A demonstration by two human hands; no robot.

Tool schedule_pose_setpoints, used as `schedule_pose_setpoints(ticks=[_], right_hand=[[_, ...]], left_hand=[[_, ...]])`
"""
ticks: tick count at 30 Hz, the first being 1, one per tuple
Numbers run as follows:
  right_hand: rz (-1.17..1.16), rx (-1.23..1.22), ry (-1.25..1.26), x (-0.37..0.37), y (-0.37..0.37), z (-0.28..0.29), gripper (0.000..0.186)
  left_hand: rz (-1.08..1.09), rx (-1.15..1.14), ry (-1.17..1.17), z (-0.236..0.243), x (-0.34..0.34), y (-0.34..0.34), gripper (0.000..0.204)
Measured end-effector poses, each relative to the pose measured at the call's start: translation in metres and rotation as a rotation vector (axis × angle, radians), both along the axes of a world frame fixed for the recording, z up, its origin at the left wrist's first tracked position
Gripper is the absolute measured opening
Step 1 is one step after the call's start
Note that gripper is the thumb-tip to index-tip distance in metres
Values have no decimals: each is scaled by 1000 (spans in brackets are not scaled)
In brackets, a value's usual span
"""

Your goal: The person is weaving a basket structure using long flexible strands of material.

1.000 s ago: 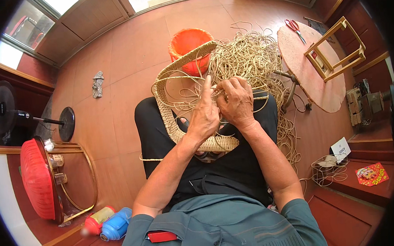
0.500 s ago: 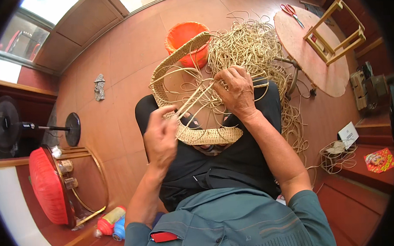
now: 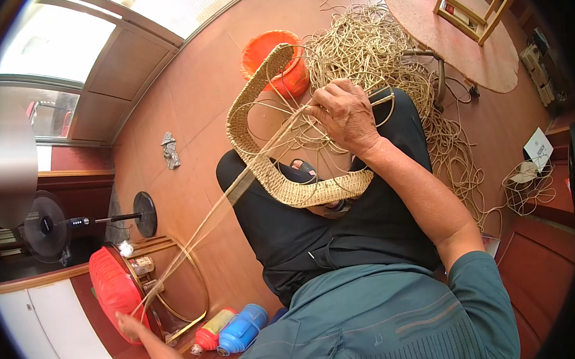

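A curved band of woven straw cord (image 3: 254,132) rests across my thighs, open on its right side, with loose strands crossing its middle. My right hand (image 3: 347,114) pinches a bunch of straw cords near the far right of the band. From there the cords (image 3: 202,232) run taut and slightly blurred over the band's left side, down to the lower left. At their other end my left hand (image 3: 131,325) is closed on them, arm stretched far out; its fingers are small and blurred.
A large heap of straw cord (image 3: 365,48) lies beyond my right knee, beside an orange bucket (image 3: 269,57). At left stand a fan (image 3: 46,224), a red-covered stool (image 3: 114,289) and two flasks (image 3: 243,328). A round board (image 3: 449,41) bears a wooden frame (image 3: 477,20).
My left hand has swung from beside the band out to the lower left, drawing the cords long and straight. My right hand keeps its pinch. The whole view has turned somewhat.
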State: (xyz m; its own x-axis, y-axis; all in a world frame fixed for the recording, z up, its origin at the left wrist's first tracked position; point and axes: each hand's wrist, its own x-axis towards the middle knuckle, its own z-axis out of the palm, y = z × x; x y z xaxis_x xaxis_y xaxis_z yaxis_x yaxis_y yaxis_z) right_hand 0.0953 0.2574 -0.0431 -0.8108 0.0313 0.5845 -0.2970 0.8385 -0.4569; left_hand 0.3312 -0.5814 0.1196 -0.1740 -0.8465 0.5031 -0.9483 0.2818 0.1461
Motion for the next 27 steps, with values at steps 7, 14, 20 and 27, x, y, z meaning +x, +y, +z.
schedule_pose_setpoints(ticks=[7, 14, 20, 27], right_hand=[[-16, -64, -29, -5, -4, 1, 20], [-48, -112, -48, -3, -10, 10, 11], [4, -20, -53, -3, -6, 2, 13], [30, 70, -66, 3, -1, 4, 17]], left_hand=[[19, -107, -32, 21, -24, 8, 46], [-1471, 784, 369, -99, -169, 424, 20], [-1672, 1325, 322, -127, -184, 628, 50], [-1659, 1762, 524, -167, -223, 672, 81]])
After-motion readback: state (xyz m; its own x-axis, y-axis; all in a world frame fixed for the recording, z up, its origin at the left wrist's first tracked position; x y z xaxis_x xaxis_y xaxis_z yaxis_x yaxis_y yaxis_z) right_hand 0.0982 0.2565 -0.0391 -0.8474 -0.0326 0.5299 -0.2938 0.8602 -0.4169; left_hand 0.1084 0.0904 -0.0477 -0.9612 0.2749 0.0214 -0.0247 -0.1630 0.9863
